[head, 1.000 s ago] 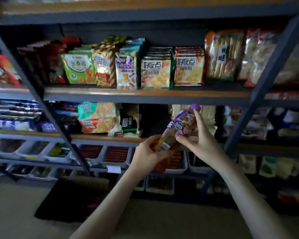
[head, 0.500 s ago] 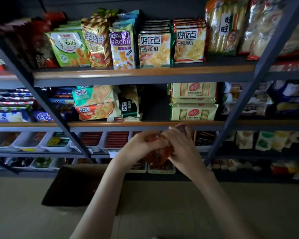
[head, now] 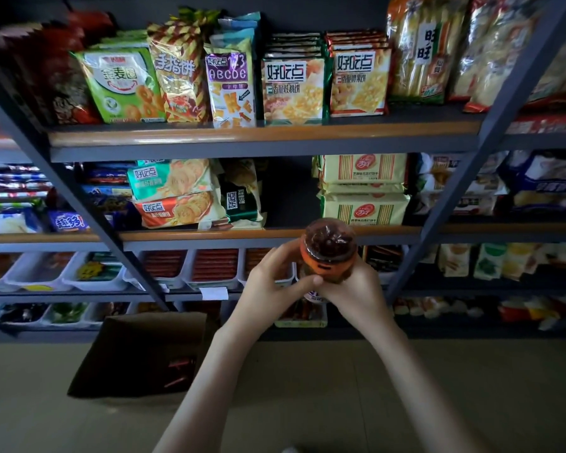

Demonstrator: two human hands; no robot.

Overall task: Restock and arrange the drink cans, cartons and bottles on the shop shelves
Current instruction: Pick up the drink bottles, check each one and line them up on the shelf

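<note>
White trays (head: 213,284) on the third shelf: the middle ones hold rows of red stick-shaped packs, those further left hold green and yellow packets. Brown cardboard box (head: 144,354) on the floor below, contents too dark to tell. Bottle (head: 328,248) is held in the air in front of the trays, just below the wooden shelf edge (head: 209,236), base tipped toward the camera, showing dark red-brown liquid and an orange label band. Left hand (head: 268,286) and right hand (head: 356,289) are together, both wrapped round the bottle, thumbs meeting.
</note>
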